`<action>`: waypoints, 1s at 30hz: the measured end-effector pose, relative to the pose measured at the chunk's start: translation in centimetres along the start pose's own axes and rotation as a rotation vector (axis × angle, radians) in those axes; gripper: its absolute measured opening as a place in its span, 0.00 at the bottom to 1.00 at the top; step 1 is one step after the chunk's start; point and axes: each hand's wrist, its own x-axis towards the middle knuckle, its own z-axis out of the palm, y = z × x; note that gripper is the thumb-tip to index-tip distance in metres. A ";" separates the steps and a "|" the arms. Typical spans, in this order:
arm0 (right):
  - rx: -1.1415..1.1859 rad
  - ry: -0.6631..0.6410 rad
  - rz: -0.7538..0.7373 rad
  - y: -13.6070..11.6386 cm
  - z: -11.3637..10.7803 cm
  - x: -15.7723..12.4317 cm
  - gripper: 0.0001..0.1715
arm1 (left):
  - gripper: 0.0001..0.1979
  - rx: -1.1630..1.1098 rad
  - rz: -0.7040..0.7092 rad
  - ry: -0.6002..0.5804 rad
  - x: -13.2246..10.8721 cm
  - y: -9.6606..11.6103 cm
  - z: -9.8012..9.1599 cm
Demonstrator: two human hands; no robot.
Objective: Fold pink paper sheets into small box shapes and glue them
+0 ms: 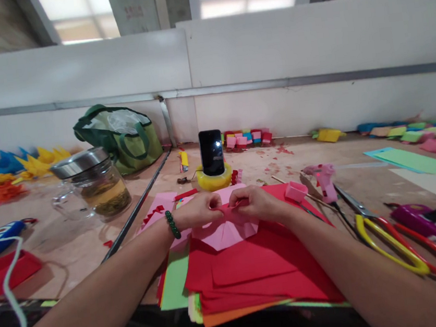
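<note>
Above a stack of red paper sheets (261,269), my two hands meet at a folded pink paper piece (226,233) with creases fanning out toward me. My left hand (199,209), a green bead bracelet (172,225) at its wrist, pinches the far edge from the left. Close beside it, my right hand (257,202) pinches the same edge from the right. Some red shows between the fingertips, its shape partly hidden by them. A small pink paper loop (296,191) lies to the right of my right hand.
Scissors (391,233), a pink glue gun (325,180) and a purple device (430,228) lie at the right. A phone (211,153) stands on a yellow holder (214,178) ahead. At the left are a glass tea jar (100,187), a green bag (129,142) and a white cable (11,286).
</note>
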 end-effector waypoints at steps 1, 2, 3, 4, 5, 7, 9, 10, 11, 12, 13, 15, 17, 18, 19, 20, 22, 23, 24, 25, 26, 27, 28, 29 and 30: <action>0.008 -0.018 0.004 -0.1 -0.1 0.0 0.09 | 0.04 -0.008 0.014 -0.006 0.0 0.0 0.0; 0.018 -0.038 0.013 -0.1 -0.3 0.0 0.10 | 0.03 -0.012 0.018 -0.008 0.0 0.0 0.0; 0.032 -0.052 0.029 -0.1 -0.5 0.0 0.12 | 0.02 -0.012 0.014 -0.005 0.0 0.0 0.0; 0.050 -0.055 0.053 0.0 -0.8 0.0 0.14 | 0.02 -0.011 0.006 0.002 0.0 0.1 0.0; 0.072 -0.047 0.084 0.1 -1.2 -0.1 0.15 | 0.02 -0.009 -0.002 0.010 0.0 0.1 0.0; 0.113 -0.017 0.149 0.4 -1.8 -0.1 0.13 | 0.01 -0.014 0.003 0.020 0.0 0.2 0.1; 0.145 0.005 0.184 0.6 -2.1 -0.1 0.07 | 0.01 -0.026 0.030 0.017 0.0 0.3 0.1; 0.156 0.007 0.181 0.7 -2.1 -0.1 0.05 | 0.01 -0.034 0.044 0.014 0.0 0.4 0.2; 0.162 0.005 0.166 0.6 -2.1 -0.1 0.05 | 0.02 -0.040 0.052 0.012 0.0 0.5 0.2; 0.163 0.000 0.144 0.5 -1.9 -0.1 0.06 | 0.02 -0.045 0.056 0.013 -0.1 0.6 0.3; 0.165 -0.003 0.120 0.4 -1.8 -0.1 0.07 | 0.02 -0.048 0.057 0.017 -0.1 0.6 0.3; 0.172 0.000 0.077 0.1 -1.4 -0.1 0.11 | 0.01 -0.061 0.045 0.026 -0.1 0.7 0.4; 0.185 0.024 0.053 -0.1 -0.9 0.0 0.14 | 0.01 -0.094 0.019 0.029 -0.1 0.7 0.5; 0.188 0.044 0.044 -0.2 -0.7 0.0 0.15 | 0.01 -0.116 0.004 0.029 -0.1 0.7 0.5; 0.187 0.071 0.036 -0.3 -0.4 0.1 0.17 | 0.02 -0.140 -0.009 0.027 -0.2 0.7 0.6; 0.177 0.101 0.028 -0.4 -0.2 0.1 0.18 | 0.02 -0.165 -0.018 0.020 -0.2 0.7 0.6; 0.137 0.159 0.016 -0.7 0.2 0.1 0.20 | 0.03 -0.217 -0.025 -0.005 -0.3 0.8 0.6; 0.116 0.181 0.013 -0.8 0.4 0.1 0.21 | 0.03 -0.241 -0.027 -0.022 -0.3 0.9 0.6; 0.103 0.194 0.013 -1.0 0.5 0.0 0.22 | 0.03 -0.262 -0.029 -0.039 -0.3 1.0 0.5; 0.099 0.198 0.013 -1.1 0.6 0.0 0.24 | 0.03 -0.277 -0.031 -0.056 -0.4 1.0 0.5; 0.102 0.199 0.012 -1.2 0.8 0.1 0.25 | 0.04 -0.289 -0.034 -0.071 -0.4 1.1 0.5; 0.109 0.202 0.010 -1.2 0.9 0.1 0.26 | 0.04 -0.299 -0.034 -0.082 -0.4 1.1 0.5; 0.116 0.206 0.007 -1.3 1.0 0.1 0.26 | 0.04 -0.305 -0.032 -0.080 -0.4 1.1 0.4; 0.125 0.211 0.007 -1.3 1.0 0.1 0.26 | 0.03 -0.306 -0.028 -0.066 -0.4 1.1 0.4; 0.140 0.210 0.011 -1.4 1.1 0.1 0.26 | 0.03 -0.302 -0.026 -0.041 -0.4 1.1 0.4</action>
